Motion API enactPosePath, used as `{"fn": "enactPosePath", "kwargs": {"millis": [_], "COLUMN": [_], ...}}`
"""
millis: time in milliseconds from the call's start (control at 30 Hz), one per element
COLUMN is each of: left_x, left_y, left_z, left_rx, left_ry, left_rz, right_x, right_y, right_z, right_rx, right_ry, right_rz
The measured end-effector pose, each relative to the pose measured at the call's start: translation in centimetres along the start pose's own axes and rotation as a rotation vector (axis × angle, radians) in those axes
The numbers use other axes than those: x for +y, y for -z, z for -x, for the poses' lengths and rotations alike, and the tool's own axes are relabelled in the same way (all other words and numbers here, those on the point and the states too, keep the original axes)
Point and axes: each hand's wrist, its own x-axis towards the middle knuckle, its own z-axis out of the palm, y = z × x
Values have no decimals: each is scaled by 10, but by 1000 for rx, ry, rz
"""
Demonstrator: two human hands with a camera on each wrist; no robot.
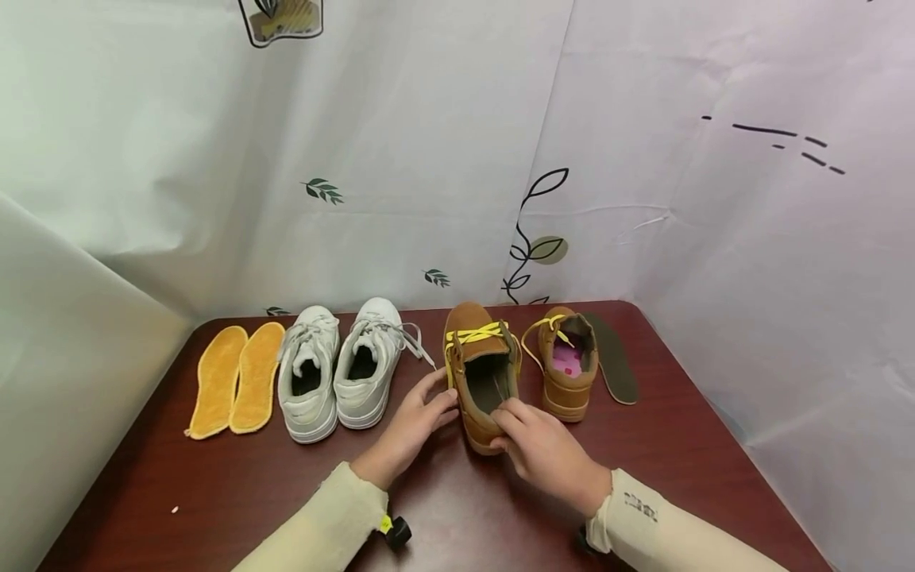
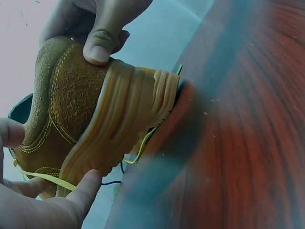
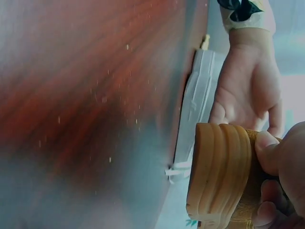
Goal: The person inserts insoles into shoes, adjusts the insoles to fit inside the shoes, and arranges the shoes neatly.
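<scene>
A brown suede shoe (image 1: pixel 468 318) with yellow laces stands toe away between both hands, its olive interior exposed. The right hand (image 1: pixel 546 453) pinches its heel, fingers over the collar and thumb on the outside. On the shoe's left side, the left hand (image 1: pixel 415 425) holds it, thumb near the collar and a fingertip against the ribbed sole (image 2: pixel 119 109). To the right is a second brown shoe (image 1: pixel 568 389) with a pink, red-spotted lining inside. An olive insole (image 1: pixel 613 361) lies flat beside that shoe.
Two white sneakers (image 1: pixel 307 409) with grey laces stand left of the hands. Farther left lie two fuzzy yellow insoles (image 1: pixel 218 381). Everything rests on a dark red wooden table (image 1: pixel 457 524), with a pale patterned curtain (image 1: pixel 400 143) behind. A tiny white speck (image 1: pixel 175 509) lies at front left.
</scene>
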Motion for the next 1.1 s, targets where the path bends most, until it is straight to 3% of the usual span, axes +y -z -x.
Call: {"fn": "enactPosePath", "kwargs": {"millis": [300, 600, 1100], "left_x": [-17, -28, -34], "left_y": [-11, -23, -29], "left_z": [-26, -42, -55], "left_rx": [-25, -33, -22], "left_ry": [-51, -52, 4], "left_rz": [-164, -94, -163], "right_x": [21, 35, 51], "right_y": [-6, -13, -30], "right_z": [4, 7, 9], "right_rx": [19, 11, -4], "right_ry": [-29, -48, -113], "right_rz": [59, 138, 125]}}
